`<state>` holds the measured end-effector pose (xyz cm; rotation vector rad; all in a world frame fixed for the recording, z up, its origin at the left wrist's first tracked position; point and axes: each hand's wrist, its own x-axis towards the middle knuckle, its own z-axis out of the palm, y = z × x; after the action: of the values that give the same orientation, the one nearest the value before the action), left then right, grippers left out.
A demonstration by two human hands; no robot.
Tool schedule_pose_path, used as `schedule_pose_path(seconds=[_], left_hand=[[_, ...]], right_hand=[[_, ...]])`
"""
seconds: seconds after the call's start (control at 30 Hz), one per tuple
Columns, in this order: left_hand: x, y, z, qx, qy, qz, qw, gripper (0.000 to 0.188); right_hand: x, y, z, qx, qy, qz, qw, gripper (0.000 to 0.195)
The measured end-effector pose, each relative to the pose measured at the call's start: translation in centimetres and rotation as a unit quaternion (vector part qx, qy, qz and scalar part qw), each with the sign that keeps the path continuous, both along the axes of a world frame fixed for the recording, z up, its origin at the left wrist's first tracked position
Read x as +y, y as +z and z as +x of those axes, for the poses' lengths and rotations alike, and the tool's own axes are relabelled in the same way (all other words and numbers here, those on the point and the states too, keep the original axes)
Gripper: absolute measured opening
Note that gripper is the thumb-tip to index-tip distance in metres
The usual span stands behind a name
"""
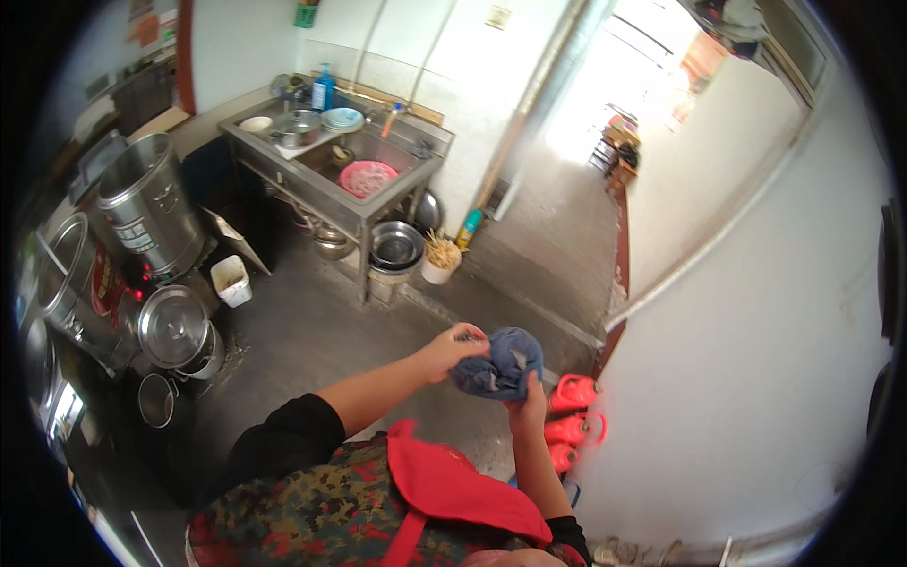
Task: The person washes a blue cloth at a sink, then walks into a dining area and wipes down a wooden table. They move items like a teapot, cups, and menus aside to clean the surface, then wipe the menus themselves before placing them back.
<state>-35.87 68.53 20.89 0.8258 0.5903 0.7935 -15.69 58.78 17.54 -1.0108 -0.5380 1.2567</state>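
Note:
Out in front of my body, both hands hold a crumpled blue-grey cloth (499, 363), perhaps a cap or a rag; its exact kind I cannot tell. My left hand (459, 350) grips its near-left edge between thumb and fingers. At the cloth's lower right, my right hand (528, 407) has its thumb on top and the other fingers beneath, mostly hidden. A red apron (460, 489) covers part of my camouflage-patterned clothing.
A steel sink (340, 202) with dishes and a pink basin (368, 178) stands beyond my hands. Steel boilers (145, 205) and a lidded pot (173, 326) are at left. Red thermos flasks (572, 393) stand by the right wall. A doorway opens ahead.

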Motion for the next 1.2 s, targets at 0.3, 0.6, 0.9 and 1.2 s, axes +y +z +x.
schedule_pose_path(seconds=[0.3,0.6,0.9,1.2], left_hand=[[7.5,-2.3,-1.5,0.161,-0.269,0.153,0.937,0.078],[21.6,-0.9,12.6,0.05,-0.029,0.1,0.993,0.066],[38.1,3.4,20.8,0.1,0.069,0.191,0.974,0.042],[60.4,2.2,31.2,0.365,0.277,0.523,0.719,0.029]], right_hand=[[13.8,1.3,0.0,0.123,0.148,0.098,0.976,0.049],[29.2,-1.3,13.8,-0.223,0.222,0.147,0.938,0.025],[47.8,2.8,25.3,-0.052,0.222,0.163,0.96,0.048],[65.2,4.5,32.6,-0.042,0.257,0.123,0.958,0.041]])
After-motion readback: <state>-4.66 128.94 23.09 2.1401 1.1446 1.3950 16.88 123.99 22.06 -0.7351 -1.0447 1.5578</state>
